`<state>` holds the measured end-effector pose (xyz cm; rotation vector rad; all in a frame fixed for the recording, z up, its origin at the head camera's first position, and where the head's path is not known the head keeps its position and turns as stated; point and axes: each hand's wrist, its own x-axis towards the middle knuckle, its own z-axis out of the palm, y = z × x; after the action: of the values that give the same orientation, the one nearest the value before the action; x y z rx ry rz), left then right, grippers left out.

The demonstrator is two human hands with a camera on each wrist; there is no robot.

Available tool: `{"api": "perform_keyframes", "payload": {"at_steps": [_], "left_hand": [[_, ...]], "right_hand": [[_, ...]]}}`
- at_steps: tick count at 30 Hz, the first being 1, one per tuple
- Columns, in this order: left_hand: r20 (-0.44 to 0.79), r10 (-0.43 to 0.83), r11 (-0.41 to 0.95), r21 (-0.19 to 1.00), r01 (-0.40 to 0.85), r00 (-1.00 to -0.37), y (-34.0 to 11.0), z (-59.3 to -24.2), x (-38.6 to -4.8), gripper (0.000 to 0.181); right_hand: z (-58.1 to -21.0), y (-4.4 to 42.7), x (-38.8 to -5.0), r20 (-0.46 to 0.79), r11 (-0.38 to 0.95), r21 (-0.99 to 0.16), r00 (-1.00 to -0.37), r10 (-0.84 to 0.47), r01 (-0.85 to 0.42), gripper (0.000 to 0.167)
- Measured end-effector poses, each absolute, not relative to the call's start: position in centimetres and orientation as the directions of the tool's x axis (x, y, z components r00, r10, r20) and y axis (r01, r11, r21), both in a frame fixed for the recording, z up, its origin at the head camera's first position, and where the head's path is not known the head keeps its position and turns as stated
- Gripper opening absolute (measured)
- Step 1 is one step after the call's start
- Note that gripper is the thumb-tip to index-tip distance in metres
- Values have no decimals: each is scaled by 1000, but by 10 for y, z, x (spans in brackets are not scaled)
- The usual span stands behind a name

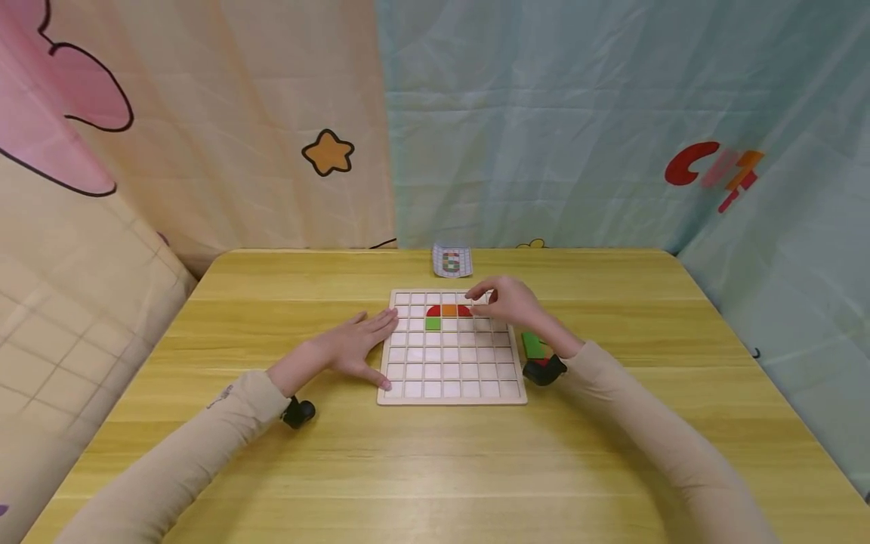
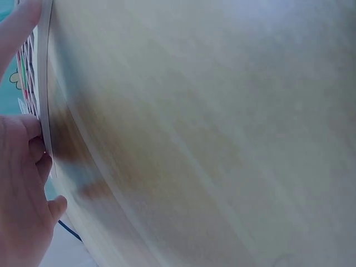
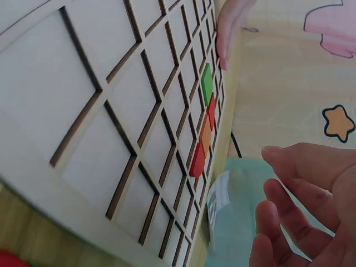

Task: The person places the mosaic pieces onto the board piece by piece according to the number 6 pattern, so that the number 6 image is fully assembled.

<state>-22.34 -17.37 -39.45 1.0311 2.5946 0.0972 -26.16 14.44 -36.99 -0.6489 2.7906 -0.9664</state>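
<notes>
A white grid board (image 1: 451, 355) with a pale wooden frame lies on the table. In one row near its far side sit a rounded red piece (image 1: 433, 310), an orange square (image 1: 449, 310) and a second red piece (image 1: 464, 310). A green square (image 1: 433, 323) lies below the left red one. My left hand (image 1: 353, 349) rests on the board's left edge, fingers spread. Beside the second red piece, my right hand (image 1: 511, 304) hovers over the board's upper right. In the right wrist view the right hand's fingers (image 3: 303, 194) are bent and apart, with nothing between them.
A small patterned card (image 1: 451, 261) lies beyond the board's far edge. Green and red pieces (image 1: 532, 345) lie right of the board, partly hidden by the right wrist's black device (image 1: 545, 370). Curtains (image 1: 544, 128) stand behind the wooden table (image 1: 435, 468).
</notes>
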Motion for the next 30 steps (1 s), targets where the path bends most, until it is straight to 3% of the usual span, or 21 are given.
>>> {"api": "perform_keyframes", "payload": {"at_steps": [30], "left_hand": [[-258,692,721,208,661,-674,-175,-398,-223,119]], "right_hand": [[-379,256,-237,51,734,-622,-949,-311,-273,34]]}}
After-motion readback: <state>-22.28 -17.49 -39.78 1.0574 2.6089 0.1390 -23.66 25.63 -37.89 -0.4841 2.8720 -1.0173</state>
